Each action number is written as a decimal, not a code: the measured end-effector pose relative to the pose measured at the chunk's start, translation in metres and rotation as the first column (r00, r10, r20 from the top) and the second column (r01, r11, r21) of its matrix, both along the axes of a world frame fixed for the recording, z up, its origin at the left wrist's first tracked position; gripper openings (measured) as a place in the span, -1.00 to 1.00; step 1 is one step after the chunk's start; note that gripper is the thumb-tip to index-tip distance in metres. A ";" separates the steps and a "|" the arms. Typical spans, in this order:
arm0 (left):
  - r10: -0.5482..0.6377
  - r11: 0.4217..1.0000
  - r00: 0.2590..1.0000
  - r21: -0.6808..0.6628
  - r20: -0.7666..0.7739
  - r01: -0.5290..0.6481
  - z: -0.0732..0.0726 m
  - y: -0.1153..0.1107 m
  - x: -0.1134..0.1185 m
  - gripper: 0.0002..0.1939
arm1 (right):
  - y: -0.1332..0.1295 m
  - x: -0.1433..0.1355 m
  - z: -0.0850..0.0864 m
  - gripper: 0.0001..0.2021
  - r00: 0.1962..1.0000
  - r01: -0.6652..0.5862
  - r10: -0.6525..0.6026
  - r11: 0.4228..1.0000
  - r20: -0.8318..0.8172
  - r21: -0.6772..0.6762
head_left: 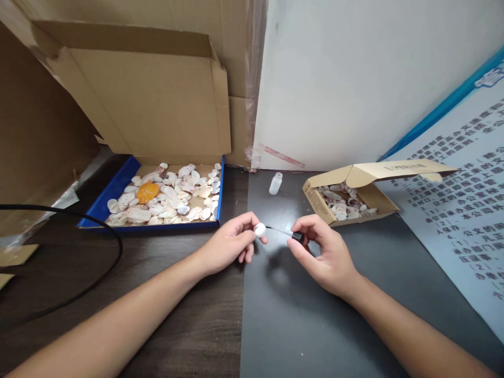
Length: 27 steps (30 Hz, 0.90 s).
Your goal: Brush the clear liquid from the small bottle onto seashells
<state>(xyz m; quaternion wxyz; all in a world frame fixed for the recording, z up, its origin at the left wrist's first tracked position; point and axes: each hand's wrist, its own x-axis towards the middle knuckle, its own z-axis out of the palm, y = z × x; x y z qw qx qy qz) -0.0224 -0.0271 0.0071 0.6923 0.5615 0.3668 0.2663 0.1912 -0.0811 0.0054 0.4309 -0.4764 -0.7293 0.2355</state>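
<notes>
My left hand (238, 239) pinches a small white seashell (260, 229) between thumb and fingers, just above the table. In my right hand (321, 252) is a brush with a black cap (298, 237) for a handle. Its thin stem points left, and the dark tip is at or very close to the shell; contact cannot be made out. Beyond both hands a small whitish glass bottle (275, 184) stands uncapped on the dark grey mat (291, 325).
At the left, an open blue-edged cardboard box (221, 194) holds many shells, one of them orange (147, 192). A smaller open carton (318, 203) with shells stands at the right, beside a printed sheet (444, 210). A black cable (118, 252) loops at far left.
</notes>
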 end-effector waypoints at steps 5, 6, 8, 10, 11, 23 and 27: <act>0.001 1.000 1.000 -0.002 0.000 -0.001 0.000 0.000 0.000 -0.93 | -0.001 0.001 0.001 -0.90 0.999 -0.035 0.035 0.999 -0.004 -0.008; 0.000 1.000 1.000 0.000 0.002 0.000 0.000 0.000 0.000 -0.93 | -0.001 0.001 0.001 -0.90 0.999 -0.036 0.036 0.999 -0.002 -0.009; -0.001 1.000 1.000 0.002 0.004 0.001 0.000 0.000 0.000 -0.93 | -0.002 0.002 0.001 -0.92 0.999 -0.037 0.037 0.999 0.004 -0.009; 0.000 1.000 1.000 0.005 -0.001 0.000 0.000 0.000 0.000 -0.93 | -0.002 0.002 0.001 -0.94 0.999 -0.037 0.037 0.999 0.007 -0.008; 0.000 1.000 1.000 0.005 -0.004 0.000 0.000 0.000 0.000 -0.93 | -0.002 0.002 0.001 -0.94 0.999 -0.036 0.037 0.999 0.007 -0.008; -0.002 1.000 1.000 0.014 -0.004 0.002 -0.001 -0.002 -0.001 -0.95 | -0.001 0.000 0.000 -0.91 1.000 -0.028 0.028 1.000 0.005 -0.014; 0.000 1.000 1.000 0.012 -0.017 0.000 0.001 -0.001 -0.001 -0.96 | -0.002 0.001 0.000 -0.90 1.000 -0.028 0.028 0.999 0.004 -0.021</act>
